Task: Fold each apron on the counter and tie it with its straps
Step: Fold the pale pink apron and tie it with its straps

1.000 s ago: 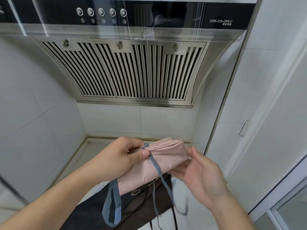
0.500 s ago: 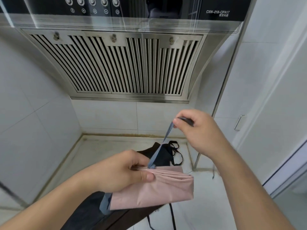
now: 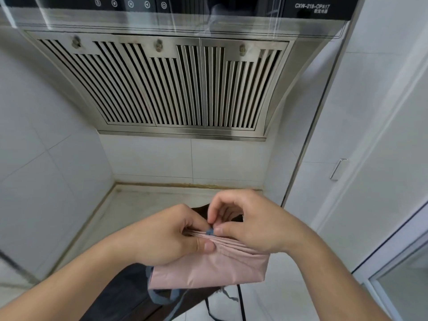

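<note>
At the far left the tiled wall [image 3: 46, 181] meets the pale counter [image 3: 143, 200] along a stained seam, leaving a bare stretch of counter in the corner for setting a bundle down; above it the slatted range hood [image 3: 180, 89] hangs well over the hands, so there is headroom for drawing a strap upward. The left hand [image 3: 171, 235] clamps the folded pink apron [image 3: 208, 267] from its left end, thumb pressed across the front and fingers curled behind, probably to keep the stacked folds from springing open while the tie is worked; the bundle is held in the air above a dark apron [image 3: 120, 295] lying on the counter. At the top edge of the folds the right hand [image 3: 250, 223] pinches the grey-blue strap [image 3: 210, 232] between thumb and forefinger, seemingly tucking or knotting it; only a nub of strap shows there. Slack strap loops hang beneath the bundle, near the dark apron's thin black ties, where they might tangle. On the right a steel-edged panel [image 3: 308, 135] stands close, limiting sideways pulls.
</note>
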`<action>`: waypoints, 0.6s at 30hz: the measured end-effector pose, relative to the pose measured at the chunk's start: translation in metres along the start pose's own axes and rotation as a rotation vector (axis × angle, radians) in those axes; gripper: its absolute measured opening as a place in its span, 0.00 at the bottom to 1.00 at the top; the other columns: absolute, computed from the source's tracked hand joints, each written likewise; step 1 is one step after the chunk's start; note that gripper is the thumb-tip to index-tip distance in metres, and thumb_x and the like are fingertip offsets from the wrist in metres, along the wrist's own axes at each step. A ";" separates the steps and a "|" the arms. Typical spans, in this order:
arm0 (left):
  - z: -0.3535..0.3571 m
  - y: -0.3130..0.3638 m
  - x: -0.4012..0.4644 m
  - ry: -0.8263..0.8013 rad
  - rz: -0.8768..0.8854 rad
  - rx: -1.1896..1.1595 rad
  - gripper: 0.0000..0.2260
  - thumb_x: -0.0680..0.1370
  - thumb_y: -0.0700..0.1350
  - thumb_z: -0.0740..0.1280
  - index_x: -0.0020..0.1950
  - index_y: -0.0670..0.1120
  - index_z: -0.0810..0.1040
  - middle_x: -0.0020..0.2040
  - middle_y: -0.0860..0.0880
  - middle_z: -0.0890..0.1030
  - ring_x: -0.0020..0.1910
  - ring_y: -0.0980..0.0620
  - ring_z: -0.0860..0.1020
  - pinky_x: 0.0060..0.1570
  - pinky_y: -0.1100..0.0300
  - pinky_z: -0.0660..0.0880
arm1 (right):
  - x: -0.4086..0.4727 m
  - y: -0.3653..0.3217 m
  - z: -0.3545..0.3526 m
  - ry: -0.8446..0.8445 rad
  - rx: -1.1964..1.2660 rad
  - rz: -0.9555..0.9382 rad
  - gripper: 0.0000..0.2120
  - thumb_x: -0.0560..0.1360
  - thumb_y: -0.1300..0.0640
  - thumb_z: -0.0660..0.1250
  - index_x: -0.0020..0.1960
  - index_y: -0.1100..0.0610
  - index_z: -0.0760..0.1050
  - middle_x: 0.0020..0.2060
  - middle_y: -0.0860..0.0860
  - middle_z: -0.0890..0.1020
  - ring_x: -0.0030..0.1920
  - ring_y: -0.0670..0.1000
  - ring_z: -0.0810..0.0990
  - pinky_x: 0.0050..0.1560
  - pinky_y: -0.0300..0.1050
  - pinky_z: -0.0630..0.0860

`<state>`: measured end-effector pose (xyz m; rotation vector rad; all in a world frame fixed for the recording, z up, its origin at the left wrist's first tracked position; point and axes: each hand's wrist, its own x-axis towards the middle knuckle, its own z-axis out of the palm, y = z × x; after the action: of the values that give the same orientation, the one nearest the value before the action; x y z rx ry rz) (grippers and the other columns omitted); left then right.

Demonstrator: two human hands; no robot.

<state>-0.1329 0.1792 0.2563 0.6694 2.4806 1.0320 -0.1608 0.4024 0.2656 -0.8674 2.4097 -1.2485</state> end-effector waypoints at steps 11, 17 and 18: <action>-0.001 -0.003 0.005 0.035 -0.049 0.072 0.14 0.81 0.50 0.72 0.36 0.53 0.79 0.30 0.56 0.70 0.31 0.58 0.66 0.34 0.60 0.63 | 0.002 0.003 0.007 0.084 -0.409 -0.122 0.06 0.80 0.54 0.68 0.44 0.47 0.78 0.48 0.39 0.75 0.52 0.43 0.74 0.56 0.45 0.73; 0.001 -0.002 0.010 0.047 -0.079 0.106 0.14 0.81 0.50 0.72 0.35 0.50 0.78 0.30 0.55 0.70 0.31 0.58 0.66 0.33 0.59 0.63 | 0.000 0.002 0.007 0.076 -0.558 -0.109 0.05 0.84 0.51 0.63 0.49 0.47 0.72 0.43 0.40 0.75 0.52 0.43 0.68 0.58 0.41 0.67; 0.002 -0.001 0.011 0.042 -0.087 0.117 0.15 0.81 0.50 0.72 0.35 0.51 0.78 0.30 0.55 0.70 0.31 0.58 0.66 0.34 0.59 0.63 | 0.000 0.002 0.005 0.079 -0.572 -0.092 0.02 0.84 0.50 0.64 0.51 0.46 0.73 0.45 0.39 0.74 0.52 0.42 0.68 0.57 0.41 0.68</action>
<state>-0.1415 0.1855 0.2523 0.5745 2.5977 0.8837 -0.1587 0.4001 0.2607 -1.0997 2.8711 -0.6199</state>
